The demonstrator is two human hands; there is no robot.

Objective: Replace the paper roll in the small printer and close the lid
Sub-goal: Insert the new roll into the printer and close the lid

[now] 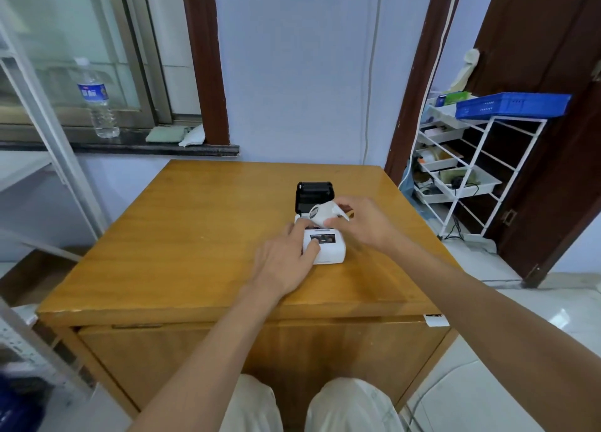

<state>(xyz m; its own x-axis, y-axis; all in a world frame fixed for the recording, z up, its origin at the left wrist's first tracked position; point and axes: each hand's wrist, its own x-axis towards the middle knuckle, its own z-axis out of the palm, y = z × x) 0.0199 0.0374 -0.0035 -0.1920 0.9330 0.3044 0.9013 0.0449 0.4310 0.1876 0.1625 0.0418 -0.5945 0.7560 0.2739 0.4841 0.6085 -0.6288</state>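
A small white printer (331,251) sits near the middle of the wooden table (195,236). Its black lid (313,195) stands open, tilted up at the back. My left hand (286,256) rests on the printer's left side, fingers pressing on its top panel. My right hand (364,220) holds a white paper roll (322,215) just above the open paper bay, with a loose end of paper trailing toward the right. The bay itself is mostly hidden behind the roll and fingers.
A water bottle (97,103) stands on the dark window sill at far left, with folded cloths (175,135) beside it. A white wire rack (468,171) with trays and a blue basket (510,104) stands right of the table. My knees are below the table's front edge.
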